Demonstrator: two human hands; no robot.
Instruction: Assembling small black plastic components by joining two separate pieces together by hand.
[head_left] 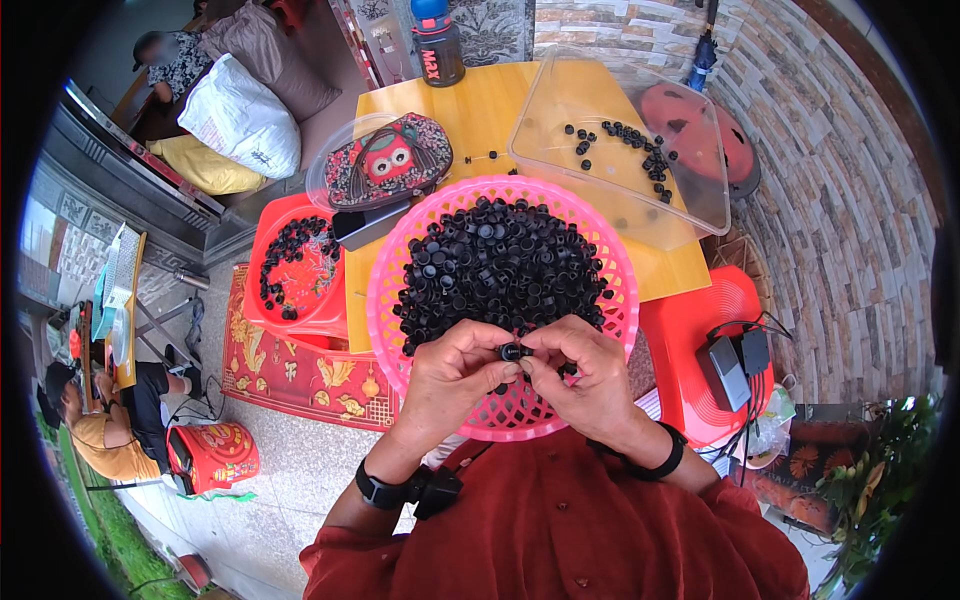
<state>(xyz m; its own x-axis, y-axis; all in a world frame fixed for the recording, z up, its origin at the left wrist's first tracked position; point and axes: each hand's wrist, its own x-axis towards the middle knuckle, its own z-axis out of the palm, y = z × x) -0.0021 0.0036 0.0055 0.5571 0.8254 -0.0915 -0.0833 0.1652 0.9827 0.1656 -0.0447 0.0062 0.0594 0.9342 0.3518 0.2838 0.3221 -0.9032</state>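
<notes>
Over the near part of a pink plastic basket [615, 245], my two hands meet around one small black cap [512, 352]. The fingertips of my left hand [455, 368] pinch it from the left. My right hand [580, 365] grips it from the right with thumb and forefinger. Beneath them the basket holds a large heap of small black plastic caps [495, 260]. Whether a second small part sits inside the pinched cap, I cannot tell.
A clear plastic bin [560, 110] with scattered black caps stands on the yellow table [490, 95]. Left is a red tray [300, 275] of black parts; right, a red stool [690, 390] with black adapters [725, 370]. A bottle [438, 50] and patterned bag [390, 160] are behind. Other people sit left.
</notes>
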